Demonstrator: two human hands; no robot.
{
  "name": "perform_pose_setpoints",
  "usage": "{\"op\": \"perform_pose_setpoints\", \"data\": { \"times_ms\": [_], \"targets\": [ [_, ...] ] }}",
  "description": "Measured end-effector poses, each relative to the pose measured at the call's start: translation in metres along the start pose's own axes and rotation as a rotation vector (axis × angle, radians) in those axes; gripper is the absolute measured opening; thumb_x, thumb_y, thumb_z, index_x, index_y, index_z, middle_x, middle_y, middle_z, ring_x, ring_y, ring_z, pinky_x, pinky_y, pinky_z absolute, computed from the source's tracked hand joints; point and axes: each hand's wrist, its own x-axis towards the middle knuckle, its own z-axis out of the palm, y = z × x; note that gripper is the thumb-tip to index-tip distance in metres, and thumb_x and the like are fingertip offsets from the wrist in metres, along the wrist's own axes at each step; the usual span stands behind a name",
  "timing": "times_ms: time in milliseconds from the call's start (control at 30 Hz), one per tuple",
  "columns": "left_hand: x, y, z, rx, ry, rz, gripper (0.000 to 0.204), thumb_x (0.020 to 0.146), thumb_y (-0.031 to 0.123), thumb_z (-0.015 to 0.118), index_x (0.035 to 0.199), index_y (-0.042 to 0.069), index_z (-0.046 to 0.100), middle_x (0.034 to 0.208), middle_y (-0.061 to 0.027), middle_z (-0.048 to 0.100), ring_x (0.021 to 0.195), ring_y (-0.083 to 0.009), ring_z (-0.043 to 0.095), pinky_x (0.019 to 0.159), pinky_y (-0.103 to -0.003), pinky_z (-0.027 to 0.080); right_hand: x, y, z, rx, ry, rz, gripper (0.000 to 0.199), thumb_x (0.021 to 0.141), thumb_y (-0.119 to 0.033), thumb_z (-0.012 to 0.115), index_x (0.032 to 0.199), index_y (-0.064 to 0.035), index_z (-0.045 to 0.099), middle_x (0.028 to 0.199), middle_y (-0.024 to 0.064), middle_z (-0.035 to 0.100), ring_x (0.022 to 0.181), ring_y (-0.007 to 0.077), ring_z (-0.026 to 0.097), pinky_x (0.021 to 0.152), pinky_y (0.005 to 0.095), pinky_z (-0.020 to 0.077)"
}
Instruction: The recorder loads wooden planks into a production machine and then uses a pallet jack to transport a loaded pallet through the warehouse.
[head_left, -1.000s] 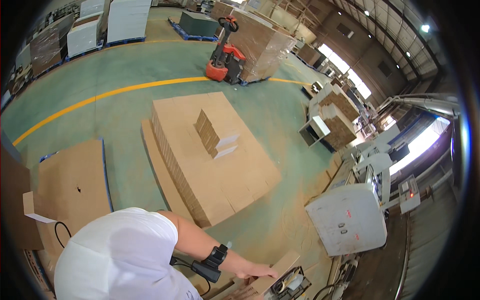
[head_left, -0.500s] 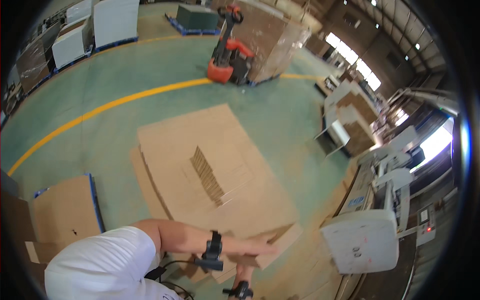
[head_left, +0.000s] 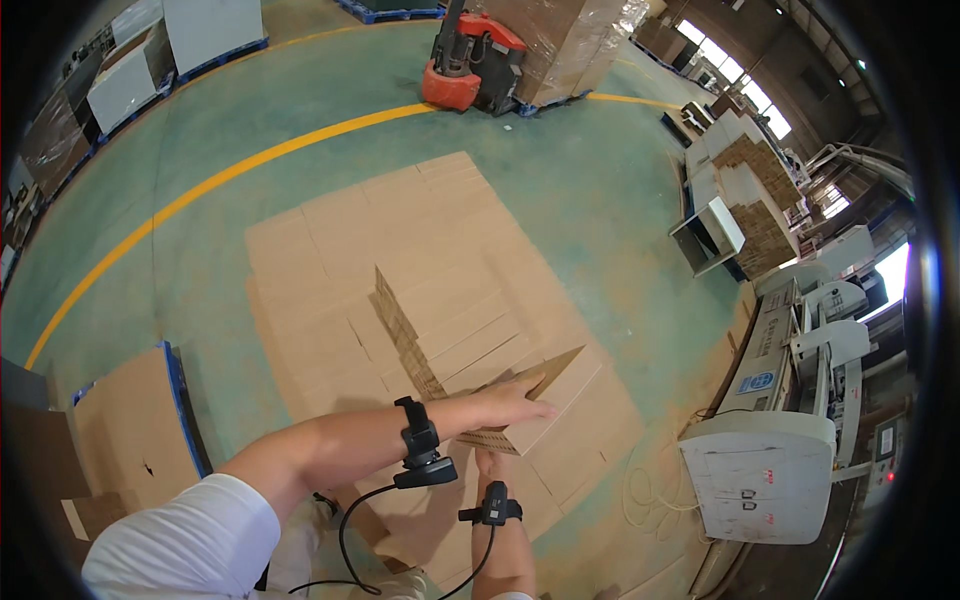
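Since half a second ago: left arm swung up and forward, now reaching across the view from lower left; cardboard sheet [head_left: 520,405] raised off the stack [head_left: 400,270] and tilted, where before it lay low near the frame's bottom. View also closer over the stack; red pallet truck [head_left: 470,65] nearer the top edge.

Left hand [head_left: 505,405]: fingers straight, pressed together, laid flat along the near face of the sheet, fingertips pointing right. Black wrist strap with a small unit behind the hand, cable hanging down.

Right hand [head_left: 487,468]: below the sheet, reaching up to its lower edge. Mostly hidden by the sheet and the left wrist; cannot tell how far open or whether gripping. Same kind of black strap and cable on that wrist.

Sheet: brown, flat, one corner up toward the right, lower edge near the right hand, held over the near right part of the stack. Upright bundle [head_left: 405,335] of folded cardboard standing on the stack just left of the sheet.

Stack on green floor [head_left: 600,200]. White machine [head_left: 755,480] well to the right. Yellow line [head_left: 230,175] curving across the floor beyond.
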Motion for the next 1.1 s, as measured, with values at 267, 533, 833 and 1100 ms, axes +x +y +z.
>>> {"op": "perform_pose_setpoints", "data": {
  "times_ms": [267, 533, 833, 1100],
  "targets": [
    [0.081, -0.058, -0.039, 0.157, 0.033, 0.047, 0.083, 0.076, 0.042, 0.062, 0.139, 0.001, 0.026, 0.136, -0.0220, 0.037, 0.124, -0.0306, 0.038, 0.101, -0.031, 0.031, 0.074, 0.014, 0.000, 0.095, 0.079, -0.006, 0.036, 0.090, -0.027, 0.053, 0.120, -0.0081, 0.046, 0.117, 0.0069, 0.051, 0.106, 0.0167, 0.051, 0.091, 0.0341, 0.0431],
    [0.083, -0.036, -0.049, -0.394, -0.215, 0.028, 0.086, 0.079, 0.037, 0.061, 0.142, 0.002, 0.015, 0.139, -0.0171, 0.033, 0.126, -0.0212, 0.034, 0.102, -0.032, 0.030, 0.052, -0.109, 0.112, 0.059, 0.168, -0.014, 0.059, 0.089, -0.048, 0.048, 0.130, -0.0071, 0.037, 0.126, 0.0110, 0.045, 0.116, 0.0232, 0.045, 0.097, 0.0370, 0.0386],
    [0.065, -0.008, 0.000, 0.040, 0.070, -0.007, 0.089, 0.081, 0.055, 0.049, 0.142, 0.003, 0.012, 0.144, -0.0235, 0.019, 0.135, -0.0330, 0.016, 0.108, -0.037, 0.018, -0.003, -0.146, 0.133, -0.033, 0.215, -0.083, 0.068, 0.088, -0.056, 0.042, 0.135, -0.0066, 0.031, 0.134, 0.0133, 0.038, 0.121, 0.0266, 0.041, 0.100, 0.0400, 0.0359],
    [0.091, -0.163, 0.085, 0.066, 0.172, -0.099, 0.091, 0.080, 0.066, 0.042, 0.144, 0.009, 0.013, 0.145, -0.0235, 0.012, 0.135, -0.0389, 0.007, 0.108, -0.047, 0.011, -0.003, -0.050, 0.012, -0.027, 0.264, 0.023, 0.066, 0.087, -0.056, 0.042, 0.134, -0.0103, 0.034, 0.132, 0.0108, 0.042, 0.119, 0.0267, 0.043, 0.096, 0.0404, 0.0388]
  ]
}}
